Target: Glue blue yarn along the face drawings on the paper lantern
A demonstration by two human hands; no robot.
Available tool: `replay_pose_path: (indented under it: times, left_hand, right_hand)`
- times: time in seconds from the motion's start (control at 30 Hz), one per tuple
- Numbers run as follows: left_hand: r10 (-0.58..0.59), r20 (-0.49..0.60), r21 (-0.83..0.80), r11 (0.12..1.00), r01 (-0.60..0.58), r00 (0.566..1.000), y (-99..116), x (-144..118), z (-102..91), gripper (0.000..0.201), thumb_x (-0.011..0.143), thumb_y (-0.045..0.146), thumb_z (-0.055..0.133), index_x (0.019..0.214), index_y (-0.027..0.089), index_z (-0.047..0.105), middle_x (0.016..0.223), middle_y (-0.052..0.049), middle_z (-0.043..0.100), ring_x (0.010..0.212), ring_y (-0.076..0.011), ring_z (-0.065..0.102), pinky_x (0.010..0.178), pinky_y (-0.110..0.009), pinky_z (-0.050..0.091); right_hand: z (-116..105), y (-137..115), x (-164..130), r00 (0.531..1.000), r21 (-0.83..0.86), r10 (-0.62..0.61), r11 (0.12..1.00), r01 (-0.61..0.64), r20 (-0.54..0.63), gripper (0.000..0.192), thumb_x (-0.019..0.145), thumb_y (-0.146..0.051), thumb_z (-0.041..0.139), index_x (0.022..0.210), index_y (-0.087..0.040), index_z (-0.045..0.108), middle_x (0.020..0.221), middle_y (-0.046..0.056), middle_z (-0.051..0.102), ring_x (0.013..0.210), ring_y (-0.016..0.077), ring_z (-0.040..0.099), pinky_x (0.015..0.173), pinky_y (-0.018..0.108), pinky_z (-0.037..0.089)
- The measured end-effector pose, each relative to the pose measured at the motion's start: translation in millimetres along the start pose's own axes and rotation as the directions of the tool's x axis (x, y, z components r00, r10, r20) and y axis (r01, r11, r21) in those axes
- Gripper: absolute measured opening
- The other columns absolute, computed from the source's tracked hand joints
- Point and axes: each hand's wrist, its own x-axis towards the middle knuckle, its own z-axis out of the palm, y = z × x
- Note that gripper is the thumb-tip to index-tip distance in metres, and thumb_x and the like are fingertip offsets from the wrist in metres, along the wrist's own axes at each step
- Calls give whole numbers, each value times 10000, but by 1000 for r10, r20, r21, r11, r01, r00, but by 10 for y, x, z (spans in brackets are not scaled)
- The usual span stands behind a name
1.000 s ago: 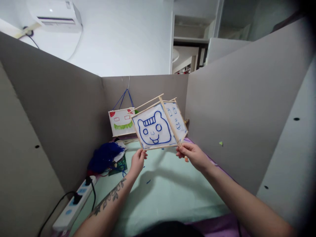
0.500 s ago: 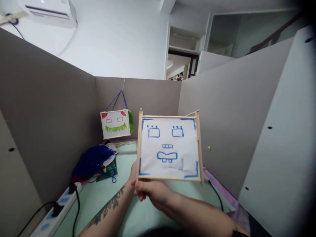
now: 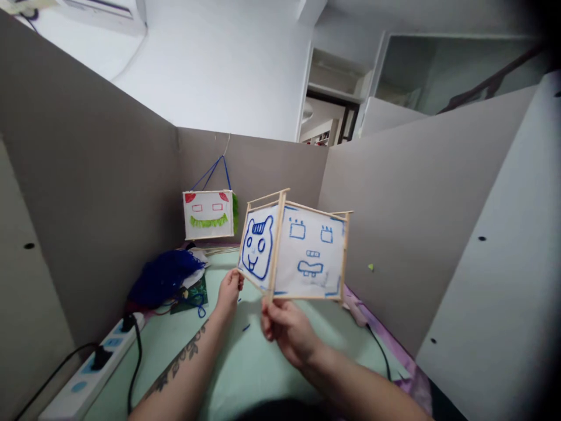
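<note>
We hold the square wooden-stick lantern frame with white paper panels drawn in blue [image 3: 294,251] up above the pale green desk [image 3: 263,362], one upright corner stick turned toward us. Our left hand [image 3: 229,289] pinches the frame's lower left edge, its grip pressed together on the bear-face panel's bottom corner. Our right hand [image 3: 284,327] pinches the foot of the near corner stick, fingers closed around it.

The lantern hangs clear of everything: open air lies under it down to the desk, and a gap separates its right edge from the grey partition wall [image 3: 394,222] on that side. Behind it to the left, a second white paper lantern with red and green markings [image 3: 209,214] hangs by blue strings against the back partition, near but apart.

On the desk's left edge lie a heap of dark blue yarn [image 3: 162,279] and, nearer us, a white power strip with black plugs [image 3: 92,368]. A black cable [image 3: 379,348] runs along the right edge.
</note>
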Motion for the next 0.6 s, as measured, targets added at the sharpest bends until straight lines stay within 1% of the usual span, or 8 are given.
replay_pose_path:
  times: [0.07, 0.13, 0.23, 0.3, 0.4, 0.47, 0.53, 0.6]
  left_hand:
    - [52, -56, -75, 996, -56, 997, 32, 13, -57, 329, 846, 492, 394, 730, 191, 457, 609, 33, 446, 512, -89, 400, 480, -212, 341]
    - [95, -73, -70, 992, -101, 993, 78, -7, -78, 294, 860, 462, 392, 765, 193, 463, 640, 27, 453, 537, -96, 414, 503, -217, 352]
    - [163, -18, 28, 986, -163, 986, 147, -75, -45, 285, 879, 452, 367, 805, 199, 475, 667, 14, 480, 583, -116, 455, 550, -233, 385]
    - [196, 21, 90, 976, -197, 980, 170, -119, -10, 289, 890, 450, 347, 818, 203, 479, 678, 9, 497, 607, -127, 476, 577, -241, 400]
    - [209, -1, 179, 962, -205, 978, 148, -154, 38, 291, 900, 433, 312, 846, 204, 484, 677, 3, 507, 620, -140, 492, 591, -251, 407]
    - [192, -57, 275, 947, -169, 980, 90, -162, 73, 290, 903, 410, 287, 846, 205, 484, 671, -2, 514, 616, -149, 500, 593, -261, 407]
    - [153, -95, 378, 920, -106, 984, 7, -168, 115, 282, 900, 366, 270, 818, 206, 487, 679, -14, 537, 623, -159, 515, 603, -271, 411]
    - [70, -69, 455, 890, -31, 995, -82, -172, 147, 261, 882, 329, 296, 784, 208, 506, 699, -30, 576, 645, -169, 542, 619, -279, 419]
  right_hand:
    - [-225, -48, 22, 991, 43, -49, 998, 54, -122, 338, 635, -440, 735, 742, -170, 563, 524, -36, 490, 458, 76, 393, 448, 212, 255]
    - [-491, -58, 33, 970, 33, -73, 996, 82, -230, 350, 598, -427, 757, 740, -175, 561, 518, -46, 457, 457, 76, 376, 448, 211, 255]
    - [-835, -35, -4, 931, -29, -125, 992, 122, -342, 330, 585, -413, 758, 723, -182, 569, 506, -51, 411, 452, 82, 347, 446, 222, 258]
    - [-925, -32, -61, 914, -54, -156, 988, 147, -375, 316, 582, -402, 763, 715, -184, 578, 513, -45, 411, 465, 87, 348, 456, 227, 265]
    - [-775, -52, -132, 910, -83, -217, 976, 200, -353, 311, 609, -425, 755, 721, -181, 597, 523, -33, 435, 495, 99, 370, 480, 237, 275]
    - [-534, -45, -124, 920, -87, -255, 967, 240, -297, 320, 643, -461, 728, 722, -179, 599, 527, -26, 453, 506, 106, 387, 493, 246, 282]
    - [-269, 5, -58, 944, -79, -250, 968, 239, -213, 330, 668, -485, 702, 723, -179, 589, 533, -25, 476, 511, 107, 406, 510, 251, 297]
    - [-56, 101, 50, 973, -135, -205, 973, 190, -107, 327, 697, -488, 669, 712, -172, 582, 515, -26, 489, 497, 105, 409, 515, 255, 304]
